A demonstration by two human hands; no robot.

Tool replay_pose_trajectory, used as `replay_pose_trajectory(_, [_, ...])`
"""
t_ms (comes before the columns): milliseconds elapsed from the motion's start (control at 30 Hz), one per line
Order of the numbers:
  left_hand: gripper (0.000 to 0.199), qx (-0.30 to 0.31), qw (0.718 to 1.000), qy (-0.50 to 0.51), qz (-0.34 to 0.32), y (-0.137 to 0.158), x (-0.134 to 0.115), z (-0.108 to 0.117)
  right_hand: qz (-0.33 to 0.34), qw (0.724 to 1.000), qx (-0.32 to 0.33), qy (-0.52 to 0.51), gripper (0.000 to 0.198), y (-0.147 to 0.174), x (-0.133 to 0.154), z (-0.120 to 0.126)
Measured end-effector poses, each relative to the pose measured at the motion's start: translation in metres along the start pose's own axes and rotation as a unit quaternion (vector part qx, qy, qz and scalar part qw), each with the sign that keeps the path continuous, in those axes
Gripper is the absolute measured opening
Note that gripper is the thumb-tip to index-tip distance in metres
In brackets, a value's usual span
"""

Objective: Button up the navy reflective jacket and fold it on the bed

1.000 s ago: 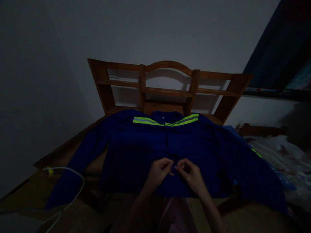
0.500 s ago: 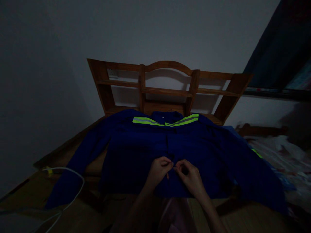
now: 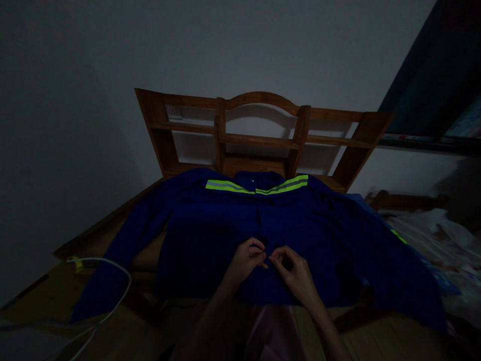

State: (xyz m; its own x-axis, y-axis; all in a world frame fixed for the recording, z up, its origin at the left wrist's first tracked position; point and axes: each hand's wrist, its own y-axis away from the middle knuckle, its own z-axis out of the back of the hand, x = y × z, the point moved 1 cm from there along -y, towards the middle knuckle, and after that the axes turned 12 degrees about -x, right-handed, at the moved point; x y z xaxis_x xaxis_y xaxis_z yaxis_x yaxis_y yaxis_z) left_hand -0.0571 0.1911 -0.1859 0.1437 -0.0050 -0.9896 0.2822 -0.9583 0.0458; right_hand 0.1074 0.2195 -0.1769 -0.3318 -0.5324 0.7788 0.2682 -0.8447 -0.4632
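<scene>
A dark blue work jacket (image 3: pixel 210 220) lies spread out on a wooden desk, collar away from me and sleeves out to both sides. Bright yellow-green reflective strips (image 3: pixel 230 187) cross its chest. Low on the front opening, my left hand (image 3: pixel 248 258) pinches the jacket's edge between thumb and fingers. Just to its right, my right hand (image 3: pixel 293 268) pinches the facing edge, thumb against forefinger. The fingertips are close together. Any button or fastener between them is too dark and small to make out.
A wooden shelf rack (image 3: pixel 259 143) stands behind the jacket against the wall. A white cable (image 3: pixel 126 273) with a yellow tag loops over the left sleeve. Crumpled pale bedding (image 3: pixel 439 230) lies at the right, below a dark curtain (image 3: pixel 417 65).
My left hand has shifted slightly, its lower fingers now reaching further toward the right hand. My right hand stays almost where it was. The jacket has hardly moved.
</scene>
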Motion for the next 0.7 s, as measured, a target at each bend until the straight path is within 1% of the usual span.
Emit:
replay_pose_trajectory(200, [0.031,0.009,0.999,0.030,0.005,-0.0027,0.0052,0.0026,-0.007,1.000,-0.008,0.002,0.018,-0.0002,0.0004,-0.0008])
replay_pose_trajectory(333, [0.029,0.017,1.000,0.013,0.000,-0.0041,0.0074,0.0036,-0.013,1.000,-0.010,0.002,0.021,-0.0007,0.0007,-0.0002])
replay_pose_trajectory(533, [0.023,0.019,1.000,-0.001,-0.013,-0.0036,0.0058,0.0023,-0.054,0.998,0.024,-0.019,0.024,-0.0028,-0.0008,0.0014])
replay_pose_trajectory(700, [0.024,0.020,1.000,-0.002,-0.017,-0.0017,0.0025,0.0013,-0.078,0.995,0.043,-0.043,0.027,-0.0062,-0.0071,0.0005])
